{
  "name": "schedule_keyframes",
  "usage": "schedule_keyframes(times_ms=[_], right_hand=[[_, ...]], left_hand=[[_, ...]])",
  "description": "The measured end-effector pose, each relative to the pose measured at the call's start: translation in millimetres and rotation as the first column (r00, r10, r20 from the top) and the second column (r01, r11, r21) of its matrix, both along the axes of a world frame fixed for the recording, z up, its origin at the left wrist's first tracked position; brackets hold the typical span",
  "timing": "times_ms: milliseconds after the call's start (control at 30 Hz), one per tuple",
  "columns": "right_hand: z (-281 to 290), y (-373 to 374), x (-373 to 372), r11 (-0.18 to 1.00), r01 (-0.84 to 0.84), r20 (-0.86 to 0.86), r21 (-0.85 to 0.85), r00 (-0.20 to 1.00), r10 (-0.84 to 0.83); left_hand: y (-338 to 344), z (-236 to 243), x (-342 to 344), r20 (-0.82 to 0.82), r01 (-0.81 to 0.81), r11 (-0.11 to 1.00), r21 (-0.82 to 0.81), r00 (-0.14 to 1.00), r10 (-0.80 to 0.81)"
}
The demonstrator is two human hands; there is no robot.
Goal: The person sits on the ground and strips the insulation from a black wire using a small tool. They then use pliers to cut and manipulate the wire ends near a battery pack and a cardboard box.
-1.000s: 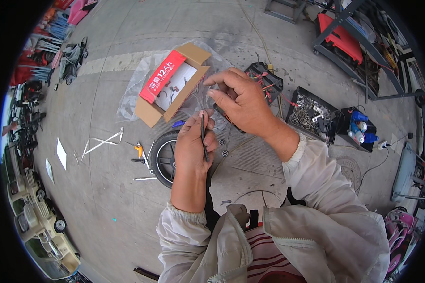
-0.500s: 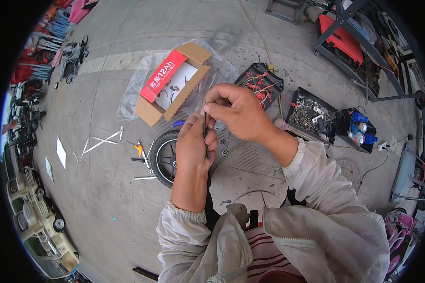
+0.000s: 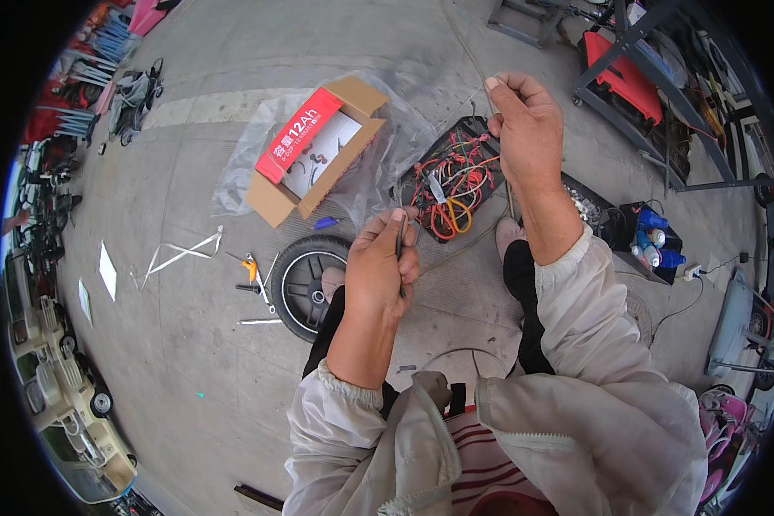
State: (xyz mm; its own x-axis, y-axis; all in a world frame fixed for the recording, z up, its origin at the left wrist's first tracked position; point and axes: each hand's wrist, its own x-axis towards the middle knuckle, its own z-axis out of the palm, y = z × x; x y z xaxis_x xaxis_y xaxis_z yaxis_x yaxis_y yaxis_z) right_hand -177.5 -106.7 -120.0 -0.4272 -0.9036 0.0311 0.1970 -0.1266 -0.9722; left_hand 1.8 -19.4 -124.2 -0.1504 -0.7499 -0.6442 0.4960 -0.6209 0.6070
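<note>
My left hand (image 3: 383, 262) is closed round a thin black strip (image 3: 402, 241), held upright above a black-rimmed wheel (image 3: 292, 284). My right hand (image 3: 529, 129) is raised to the upper right, thumb and fingers pinched; whatever is in the pinch is too fine to make out, perhaps a thin strand. Between the hands, on the floor, lies a black tray (image 3: 437, 159) with tangled red, yellow and white wires (image 3: 456, 211). An open cardboard box (image 3: 361, 95) with a red label and small parts inside rests on clear plastic sheeting (image 3: 241, 138) at the upper left.
Parts bins (image 3: 589, 198) and blue bottles (image 3: 649, 219) stand at the right, a metal rack (image 3: 593, 77) behind. Loose tools (image 3: 258, 320), white straps (image 3: 181, 254) and a sheet (image 3: 107, 271) lie leftward. Toy cars (image 3: 69, 387) line the left edge. My feet (image 3: 509, 232) are below my hands.
My right hand has moved away from my left, up and to the right. My left hand has shifted right with the black strip, uncovering more of the wire tangle.
</note>
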Motion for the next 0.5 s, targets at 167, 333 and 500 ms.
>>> schedule_keyframes(times_ms=[167,333,500], right_hand=[[2.0,17.4,9.8,0.883,-0.466,-0.114,0.055,0.875,0.47],[-3.1,28.3,28.0,0.782,-0.623,-0.44,0.018,0.698,0.566],[-3.9,32.2,39.1,0.845,-0.527,-0.629,-0.092,0.689,0.361]], left_hand=[[-22.2,-2.3,21.0,-0.071,-0.193,0.977,-0.089,0.98,0.188],[-15.5,4.4,12.5,-0.07,-0.042,0.999,-0.006,0.997,0.041],[-15.3,7.4,8.3,-0.082,-0.013,1.0,-0.001,0.997,0.013]])
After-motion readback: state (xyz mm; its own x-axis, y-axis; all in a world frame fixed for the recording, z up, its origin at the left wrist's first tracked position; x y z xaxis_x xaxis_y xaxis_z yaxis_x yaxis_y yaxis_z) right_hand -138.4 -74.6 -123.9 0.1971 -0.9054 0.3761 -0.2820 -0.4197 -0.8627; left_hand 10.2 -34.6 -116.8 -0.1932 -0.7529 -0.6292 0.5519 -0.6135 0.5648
